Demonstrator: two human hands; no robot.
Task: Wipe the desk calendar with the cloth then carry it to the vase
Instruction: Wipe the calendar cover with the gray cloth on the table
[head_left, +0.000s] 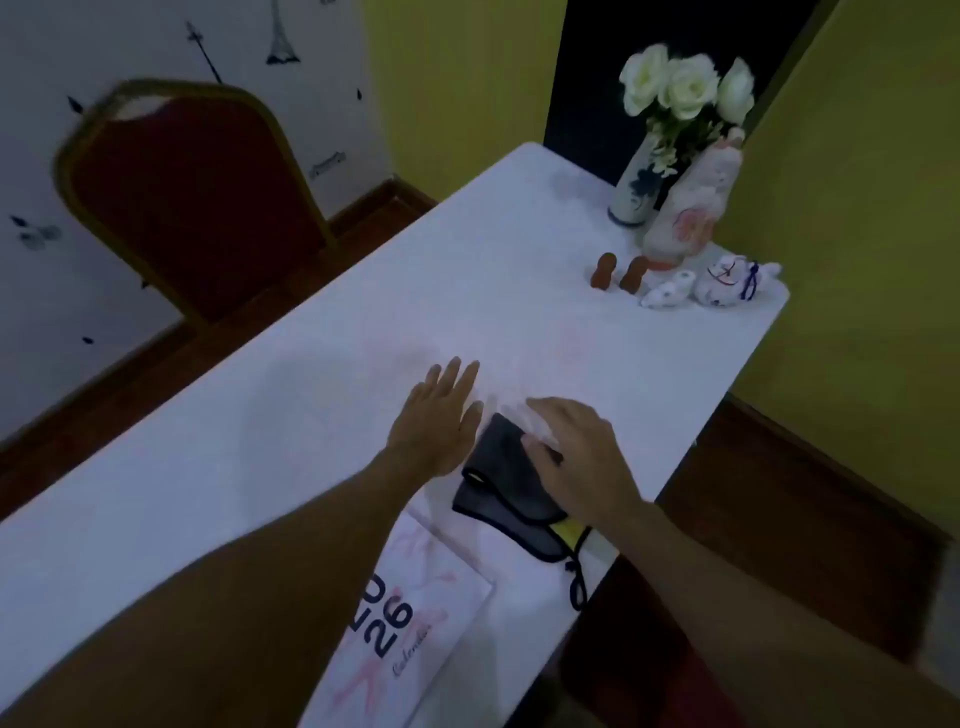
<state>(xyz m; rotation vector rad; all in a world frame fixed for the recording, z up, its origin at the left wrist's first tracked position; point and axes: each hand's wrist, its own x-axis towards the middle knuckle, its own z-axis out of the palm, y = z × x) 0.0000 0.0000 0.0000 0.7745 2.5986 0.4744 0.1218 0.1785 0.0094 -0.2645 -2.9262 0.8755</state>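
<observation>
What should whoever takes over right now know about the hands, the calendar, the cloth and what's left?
Left hand: open, flat over the table, holding nothing.
Right hand: fingers on the dark cloth; whether there is a grip on it is unclear.
Desk calendar: lying flat at the near edge, cloth just beyond it.
Vase: with white flowers at the far corner beside some figurines.
Done: nothing visibly.
Left: pick up the cloth, wipe the calendar, carry it to the vase.

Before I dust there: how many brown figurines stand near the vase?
2: the left figurine and the right figurine, side by side before the vase. None look hidden.
</observation>
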